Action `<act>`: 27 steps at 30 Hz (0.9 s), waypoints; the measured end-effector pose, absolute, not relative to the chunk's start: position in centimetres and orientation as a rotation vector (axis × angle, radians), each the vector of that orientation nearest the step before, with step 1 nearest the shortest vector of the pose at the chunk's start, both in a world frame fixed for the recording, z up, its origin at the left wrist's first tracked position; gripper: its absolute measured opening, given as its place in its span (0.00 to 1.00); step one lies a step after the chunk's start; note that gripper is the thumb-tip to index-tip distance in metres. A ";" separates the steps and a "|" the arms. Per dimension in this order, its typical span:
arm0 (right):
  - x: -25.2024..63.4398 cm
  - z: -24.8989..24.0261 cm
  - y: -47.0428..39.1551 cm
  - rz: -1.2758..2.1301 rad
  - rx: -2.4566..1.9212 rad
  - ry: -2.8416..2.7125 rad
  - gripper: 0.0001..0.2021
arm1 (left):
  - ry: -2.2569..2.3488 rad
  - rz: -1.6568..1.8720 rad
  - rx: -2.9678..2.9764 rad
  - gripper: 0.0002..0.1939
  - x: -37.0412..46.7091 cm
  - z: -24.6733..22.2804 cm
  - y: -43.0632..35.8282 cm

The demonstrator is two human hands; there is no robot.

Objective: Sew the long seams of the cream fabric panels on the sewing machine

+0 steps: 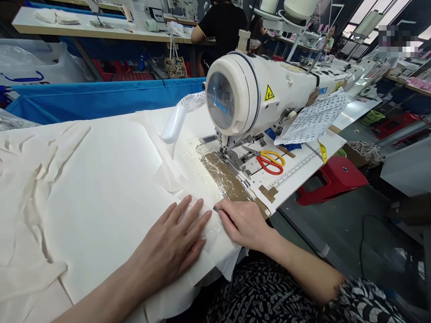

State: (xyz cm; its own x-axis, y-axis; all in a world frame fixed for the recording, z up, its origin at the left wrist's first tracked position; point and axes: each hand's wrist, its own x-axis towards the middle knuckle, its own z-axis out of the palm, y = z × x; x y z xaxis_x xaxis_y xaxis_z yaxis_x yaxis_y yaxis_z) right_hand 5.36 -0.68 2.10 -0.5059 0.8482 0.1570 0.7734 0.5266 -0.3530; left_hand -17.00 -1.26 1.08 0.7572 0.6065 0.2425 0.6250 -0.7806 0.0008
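Note:
My left hand [178, 237] lies flat on the white cloth [215, 240] at the table's front edge, with its fingers stretched out. Close beside its fingertips, my right hand [244, 224] is closed in a pinch. A small dark metal tip [216, 208] pokes out between the thumb and forefinger, touching or just over the cloth; the rest of that tool is hidden. Beyond both hands stands a white sewing machine [262, 94], its needle area above a brown taped plate [229, 177]. Scissors [267, 160] with red and yellow handles rest on the machine bed.
More cream cloth [30, 215] lies crumpled at the left. A glossy white object [174, 124] sits left of the machine. A printed sheet [313, 119] leans on the machine's right. Beyond the table's right edge is a red stool [340, 175]. A person [224, 27] sits farther back.

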 end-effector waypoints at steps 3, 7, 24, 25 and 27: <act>5.6 2.3 -0.8 0.338 -1.333 -2.497 0.12 | -1.012 -0.354 -2.871 0.23 -17.1 1.0 -1.3; 7.3 3.4 -1.3 0.401 -1.293 -2.587 0.12 | -1.041 -0.358 -2.868 0.24 -17.0 1.0 -1.4; 5.4 2.2 0.3 0.348 -1.337 -2.503 0.12 | -0.987 -0.502 -2.824 0.21 -16.5 0.8 -1.2; 5.5 2.2 0.3 0.352 -1.336 -2.504 0.12 | -0.981 -0.504 -2.821 0.21 -16.5 0.8 -1.2; 5.5 2.3 0.3 0.359 -1.336 -2.510 0.12 | -0.977 -0.510 -2.815 0.21 -16.5 0.8 -1.2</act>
